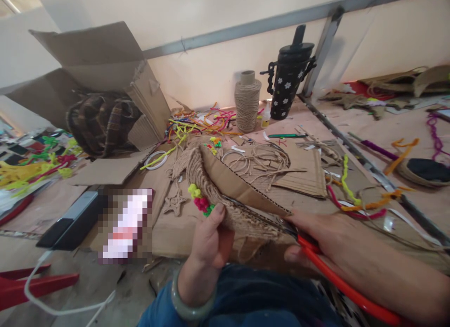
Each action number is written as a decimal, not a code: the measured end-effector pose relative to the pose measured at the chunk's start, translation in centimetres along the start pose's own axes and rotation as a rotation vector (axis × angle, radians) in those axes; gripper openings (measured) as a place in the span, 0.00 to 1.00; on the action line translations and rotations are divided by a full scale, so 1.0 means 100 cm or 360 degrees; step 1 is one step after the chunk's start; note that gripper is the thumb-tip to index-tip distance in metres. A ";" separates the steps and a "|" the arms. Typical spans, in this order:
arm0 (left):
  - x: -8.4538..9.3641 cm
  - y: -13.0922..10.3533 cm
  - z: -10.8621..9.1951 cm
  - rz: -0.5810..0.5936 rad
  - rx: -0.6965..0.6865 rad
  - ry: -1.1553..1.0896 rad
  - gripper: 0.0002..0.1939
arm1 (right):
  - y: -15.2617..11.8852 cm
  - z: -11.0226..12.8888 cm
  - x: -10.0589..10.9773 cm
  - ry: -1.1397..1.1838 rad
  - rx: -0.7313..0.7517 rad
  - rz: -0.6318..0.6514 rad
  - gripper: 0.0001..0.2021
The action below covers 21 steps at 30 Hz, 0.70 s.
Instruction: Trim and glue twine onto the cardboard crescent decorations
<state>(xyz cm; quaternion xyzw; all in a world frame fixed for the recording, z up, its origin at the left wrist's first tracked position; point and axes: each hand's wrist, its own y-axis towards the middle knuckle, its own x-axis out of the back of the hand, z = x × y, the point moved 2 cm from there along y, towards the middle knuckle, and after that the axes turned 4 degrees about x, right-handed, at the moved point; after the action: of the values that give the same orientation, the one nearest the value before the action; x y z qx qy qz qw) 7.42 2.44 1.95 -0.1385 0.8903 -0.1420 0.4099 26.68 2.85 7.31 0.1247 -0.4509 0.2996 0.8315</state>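
Observation:
My left hand (211, 240), with a bangle on its wrist, grips a curved craft piece covered in rows of jute twine (202, 170). Its thumb presses on the twine beside small yellow, pink and green fuzzy flowers (198, 198). A bare cardboard flap (239, 182) stands up along the far side of the piece. My right hand (325, 235) is closed around red-handled scissors (344, 282). The blades lie along the seam between cardboard and twine; how wide they are apart is unclear. A twine star (175, 201) rests on the table to the left.
Behind stand a twine spool (247, 102) and a black flowered tumbler (288, 78). An open carton (101, 50) holds plaid fabric. Loose twine (260, 160), cardboard scraps and coloured pipe cleaners (346, 179) litter the table. A phone-like device (73, 219) lies near the left edge.

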 end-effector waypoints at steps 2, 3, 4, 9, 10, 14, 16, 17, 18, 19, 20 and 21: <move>0.001 0.000 0.000 0.0002 -0.0001 0.0003 0.12 | 0.000 0.000 -0.002 0.0023 -0.0035 0.0004 0.05; 0.001 0.000 0.000 0.0000 0.0004 0.0003 0.11 | 0.000 0.000 -0.003 0.0035 -0.0041 0.0012 0.05; 0.001 0.000 0.000 -0.0001 0.0010 0.0003 0.11 | 0.000 0.000 -0.004 0.0044 -0.0037 0.0018 0.05; -0.001 0.001 -0.001 -0.0043 0.0014 -0.0011 0.16 | 0.001 0.003 -0.005 0.0033 0.0049 -0.0033 0.07; -0.002 0.000 -0.001 -0.0050 0.0009 -0.0023 0.16 | 0.001 0.003 -0.005 0.0020 0.0059 -0.0046 0.08; -0.003 -0.001 -0.001 -0.0021 -0.0012 -0.0052 0.15 | -0.002 0.001 -0.005 -0.0047 0.0015 -0.0068 0.07; -0.003 -0.001 0.000 0.0029 -0.0017 -0.0051 0.15 | -0.002 0.001 -0.005 -0.0055 0.0024 -0.0090 0.05; -0.003 -0.001 0.000 0.0062 -0.0016 -0.0048 0.15 | -0.001 0.002 -0.005 -0.0057 0.0040 -0.0095 0.05; -0.003 -0.002 0.001 0.0099 -0.0016 -0.0045 0.15 | 0.000 0.003 -0.006 -0.0056 0.0053 -0.0099 0.05; -0.004 -0.002 0.001 0.0133 -0.0016 -0.0043 0.14 | 0.000 0.004 -0.006 -0.0047 0.0063 -0.0107 0.05; -0.004 -0.003 0.002 0.0158 -0.0018 -0.0047 0.14 | 0.001 0.005 -0.007 -0.0021 0.0073 -0.0114 0.04; -0.005 -0.003 0.002 0.0172 -0.0017 -0.0055 0.13 | 0.001 0.006 -0.008 0.0021 0.0083 -0.0127 0.03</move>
<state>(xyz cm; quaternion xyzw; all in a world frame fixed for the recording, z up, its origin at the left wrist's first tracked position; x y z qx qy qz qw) 7.91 2.32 2.28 -0.0948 0.8900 -0.1124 0.4315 25.89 2.36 7.01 0.1623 -0.4319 0.2787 0.8423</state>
